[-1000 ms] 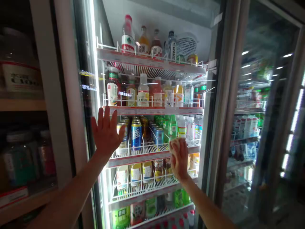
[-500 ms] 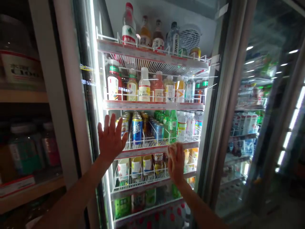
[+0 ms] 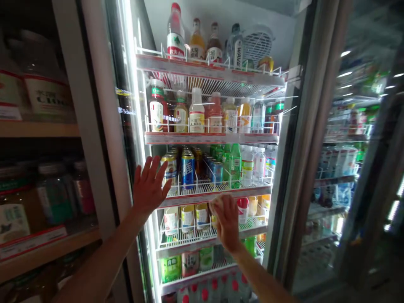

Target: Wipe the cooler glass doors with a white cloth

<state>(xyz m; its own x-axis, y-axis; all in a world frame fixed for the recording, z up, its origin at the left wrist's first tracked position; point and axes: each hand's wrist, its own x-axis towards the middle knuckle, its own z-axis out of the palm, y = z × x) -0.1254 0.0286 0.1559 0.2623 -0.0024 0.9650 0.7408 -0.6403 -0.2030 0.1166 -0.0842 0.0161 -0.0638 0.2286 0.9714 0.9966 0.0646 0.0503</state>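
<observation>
My left hand [image 3: 150, 187] is raised with fingers spread, flat against or just before what looks like the clear glass door of a lit drinks fridge. It is near the fridge's left light strip, beside the cans on the middle shelf. In my right hand [image 3: 227, 223] is a pale, bunched cloth [image 3: 217, 205], pressed under the fingers at the height of the middle shelf's edge. That hand covers part of the row of drinks below. Behind the hands stand a blue can [image 3: 188, 170] and a green bottle [image 3: 235, 166]. Whether the palms touch the glass is hard to tell.
Upper fridge shelves hold bottles, among them a red-capped bottle [image 3: 176, 33]. A wooden-edged shelf [image 3: 41, 128] with large bottles stands at the left. The metal door frame [image 3: 312, 139] runs down the right, with another glass-fronted drinks fridge [image 3: 337, 181] beyond.
My right hand with the cloth has moved left and slightly down across the fridge front. The left hand stays spread in nearly the same place. The whole view has shifted a little.
</observation>
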